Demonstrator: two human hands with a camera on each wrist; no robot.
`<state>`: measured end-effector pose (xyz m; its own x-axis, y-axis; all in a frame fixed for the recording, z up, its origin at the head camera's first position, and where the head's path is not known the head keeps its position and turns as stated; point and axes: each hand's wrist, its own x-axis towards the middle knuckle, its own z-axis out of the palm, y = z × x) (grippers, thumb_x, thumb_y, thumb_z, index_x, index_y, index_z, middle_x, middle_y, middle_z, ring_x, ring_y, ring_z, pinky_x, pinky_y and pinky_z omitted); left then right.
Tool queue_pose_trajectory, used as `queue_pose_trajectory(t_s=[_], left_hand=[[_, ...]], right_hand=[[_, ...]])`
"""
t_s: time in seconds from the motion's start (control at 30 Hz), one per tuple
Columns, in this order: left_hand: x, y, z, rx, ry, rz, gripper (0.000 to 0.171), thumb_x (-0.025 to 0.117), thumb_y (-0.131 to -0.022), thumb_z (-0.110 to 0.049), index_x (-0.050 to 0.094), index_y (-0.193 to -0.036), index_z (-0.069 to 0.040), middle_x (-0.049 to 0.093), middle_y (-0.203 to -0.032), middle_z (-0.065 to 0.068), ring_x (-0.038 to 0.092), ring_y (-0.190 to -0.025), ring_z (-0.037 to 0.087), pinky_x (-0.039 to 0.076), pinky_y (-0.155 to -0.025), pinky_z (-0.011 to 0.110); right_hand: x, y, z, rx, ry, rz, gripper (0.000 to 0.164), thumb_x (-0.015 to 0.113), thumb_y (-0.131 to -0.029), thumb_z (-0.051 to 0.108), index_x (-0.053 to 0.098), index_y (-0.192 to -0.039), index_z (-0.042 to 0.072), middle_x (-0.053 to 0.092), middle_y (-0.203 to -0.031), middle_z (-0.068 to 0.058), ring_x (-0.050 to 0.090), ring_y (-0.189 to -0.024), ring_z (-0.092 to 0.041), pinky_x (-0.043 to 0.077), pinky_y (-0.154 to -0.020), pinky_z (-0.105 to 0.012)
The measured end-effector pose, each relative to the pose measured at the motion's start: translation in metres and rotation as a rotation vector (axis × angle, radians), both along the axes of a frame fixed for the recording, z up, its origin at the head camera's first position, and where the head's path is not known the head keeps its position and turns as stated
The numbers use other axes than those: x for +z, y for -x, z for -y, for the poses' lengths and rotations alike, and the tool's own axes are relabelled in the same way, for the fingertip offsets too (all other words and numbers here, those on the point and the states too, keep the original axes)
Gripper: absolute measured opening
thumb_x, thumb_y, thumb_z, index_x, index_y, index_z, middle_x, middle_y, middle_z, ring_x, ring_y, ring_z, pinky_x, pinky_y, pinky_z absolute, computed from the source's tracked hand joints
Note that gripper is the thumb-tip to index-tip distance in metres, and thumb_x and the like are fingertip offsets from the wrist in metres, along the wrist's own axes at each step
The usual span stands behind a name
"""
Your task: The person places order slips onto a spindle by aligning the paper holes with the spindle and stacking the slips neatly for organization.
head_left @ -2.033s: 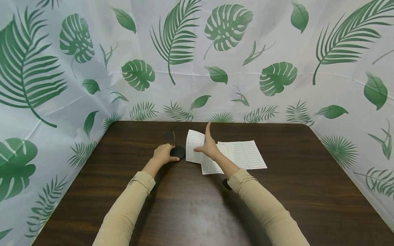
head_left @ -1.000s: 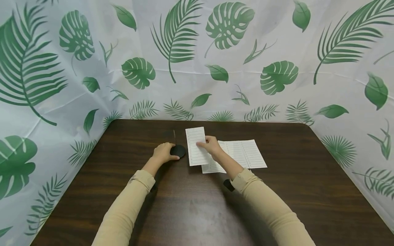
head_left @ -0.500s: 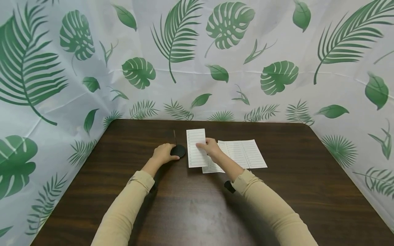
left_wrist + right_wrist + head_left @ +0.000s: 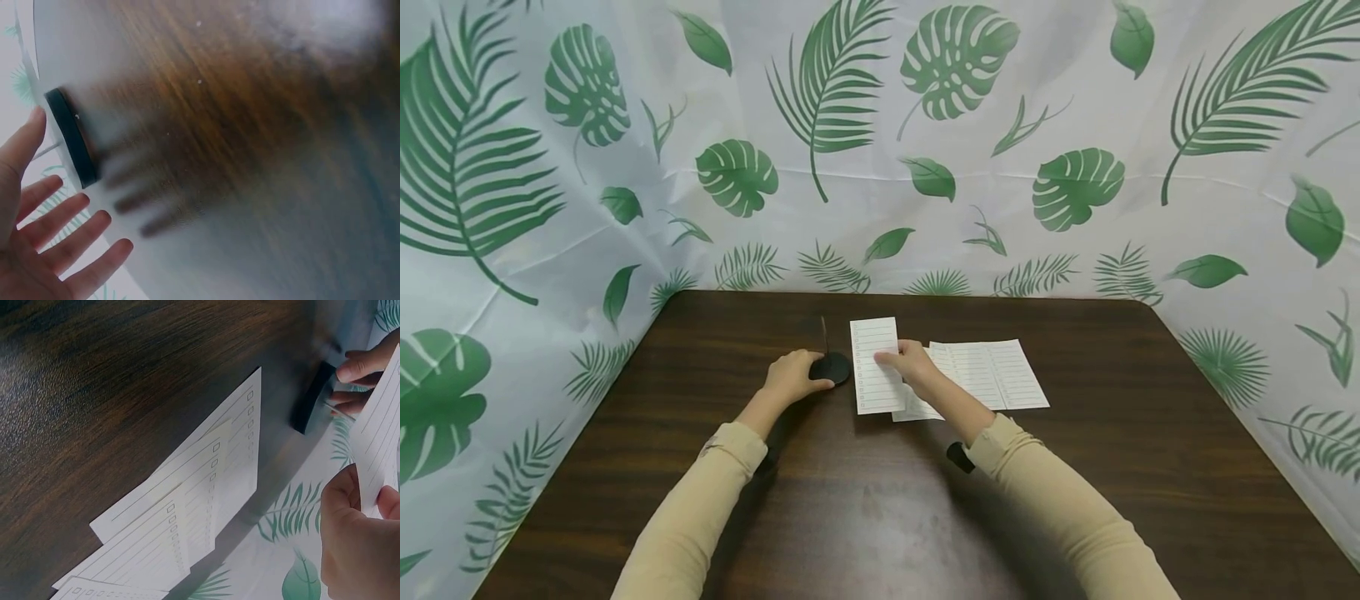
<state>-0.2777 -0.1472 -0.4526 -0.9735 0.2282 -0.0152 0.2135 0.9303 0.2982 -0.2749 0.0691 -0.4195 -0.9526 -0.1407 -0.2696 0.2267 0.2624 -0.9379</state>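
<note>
A paper spike (image 4: 835, 369) with a round black base and a thin upright rod stands on the table left of centre. My left hand (image 4: 788, 375) is at its near-left edge. In the left wrist view that hand's fingers are straight and spread beside the base (image 4: 74, 139); whether they touch it I cannot tell. My right hand (image 4: 913, 363) pinches a white checklist sheet (image 4: 872, 379) by its right side, thumb on the printed face. The sheet is raised, just right of the spike. In the right wrist view, more checklist sheets (image 4: 206, 481) lie overlapping on the table.
The dark wooden table (image 4: 880, 500) has rounded far corners. Behind it hangs a white curtain (image 4: 850, 208) printed with green leaves. The loose sheets (image 4: 992, 375) lie right of the spike, partly under my right forearm.
My right hand, open over the sheet two seconds ago, now pinches it and has lifted and straightened it. Since then the sheet has come slightly nearer. My left hand has shifted a little left.
</note>
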Motion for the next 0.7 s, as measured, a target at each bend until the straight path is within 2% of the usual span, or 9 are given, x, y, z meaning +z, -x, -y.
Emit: queue_pose_trajectory(t_s=[0.1,0.13,0.17,0.3,0.43,0.6,0.7], left_hand=[[0.000,-0.004,0.000,0.015,-0.027,-0.043,0.061,0.065,-0.084,-0.050,0.058,-0.129,-0.009,0.061,-0.126,0.014,0.060,-0.109,0.034,0.055,-0.080,0.050],[0.007,-0.010,-0.003,0.034,-0.036,-0.029,0.054,0.067,-0.085,-0.042,0.060,-0.125,-0.007,0.063,-0.124,0.014,0.061,-0.109,0.033,0.055,-0.082,0.049],[0.007,-0.013,-0.004,0.040,-0.053,-0.045,0.048,0.067,-0.085,-0.040,0.064,-0.121,-0.008,0.065,-0.119,0.013,0.063,-0.104,0.031,0.056,-0.080,0.047],[0.008,-0.019,-0.010,0.043,-0.171,-0.101,0.029,0.066,-0.088,-0.033,0.072,-0.102,-0.008,0.072,-0.099,0.008,0.067,-0.089,0.026,0.057,-0.073,0.041],[0.012,-0.022,-0.019,0.033,-0.406,-0.107,0.023,0.062,-0.092,-0.024,0.072,-0.099,-0.005,0.073,-0.095,0.011,0.068,-0.087,0.026,0.057,-0.073,0.041],[0.019,-0.021,-0.030,0.039,-0.757,-0.042,0.028,0.054,-0.096,-0.018,0.068,-0.103,0.005,0.071,-0.087,0.021,0.069,-0.078,0.032,0.059,-0.068,0.043],[0.024,-0.021,-0.035,0.065,-0.882,-0.017,0.029,0.055,-0.096,-0.018,0.067,-0.100,0.008,0.067,-0.083,0.026,0.067,-0.073,0.037,0.059,-0.067,0.047]], right_hand=[[-0.001,0.000,0.002,-0.006,-0.009,0.004,0.028,0.058,-0.092,0.010,0.060,-0.113,-0.008,0.066,-0.090,-0.008,0.056,-0.068,-0.010,0.048,-0.060,-0.020],[-0.001,-0.001,0.002,-0.007,-0.010,0.010,0.028,0.059,-0.092,0.010,0.060,-0.113,-0.008,0.066,-0.090,-0.007,0.056,-0.069,-0.010,0.048,-0.060,-0.020],[-0.002,-0.001,0.003,-0.008,-0.011,0.017,0.028,0.059,-0.092,0.011,0.060,-0.113,-0.007,0.065,-0.090,-0.007,0.055,-0.069,-0.010,0.047,-0.060,-0.020],[0.000,-0.005,0.004,-0.011,0.002,0.032,0.028,0.059,-0.092,0.011,0.061,-0.113,-0.006,0.066,-0.092,-0.008,0.056,-0.072,-0.011,0.047,-0.060,-0.020],[0.000,-0.010,0.004,-0.004,-0.003,0.037,0.027,0.058,-0.092,0.013,0.061,-0.112,-0.005,0.066,-0.093,-0.007,0.055,-0.074,-0.012,0.046,-0.063,-0.021],[0.000,-0.016,0.005,0.015,0.013,0.035,0.026,0.057,-0.092,0.011,0.061,-0.112,-0.005,0.068,-0.098,-0.012,0.058,-0.075,-0.012,0.049,-0.064,-0.023],[0.002,-0.019,0.005,0.029,0.019,0.021,0.027,0.057,-0.092,0.011,0.061,-0.113,-0.005,0.068,-0.104,-0.016,0.060,-0.075,-0.012,0.051,-0.064,-0.023]])
